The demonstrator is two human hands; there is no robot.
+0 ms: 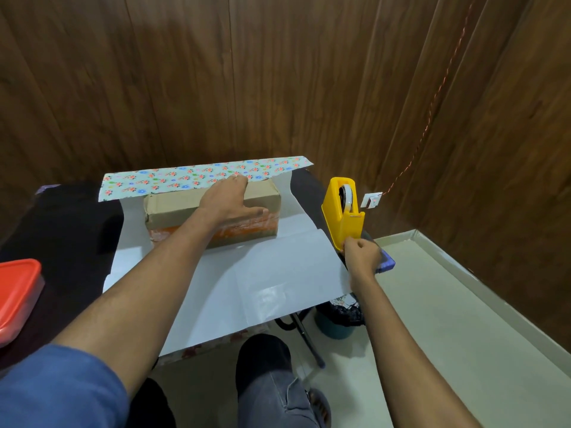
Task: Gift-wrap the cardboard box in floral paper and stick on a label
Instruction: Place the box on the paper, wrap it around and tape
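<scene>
The cardboard box lies on its long side in the middle of the floral paper, which is spread white side up on the dark surface. The far flap is folded up and over the box's top, print showing. The left hand lies flat with fingers spread, pinning that flap where it meets the box. The right hand is pinched closed at the front lip of the yellow tape dispenser, apparently on the tape end; the tape itself is too thin to make out.

To do this well, keep the left palm pressing so the flap stays taut, draw out a short strip, tear it against the cutter, and lay it across the paper's edge.

The dispenser stands just beside the paper's right edge, near the surface's corner, so a hard pull may tip it. A red-lidded container sits well apart at the left. The near flap hangs off the front edge.
</scene>
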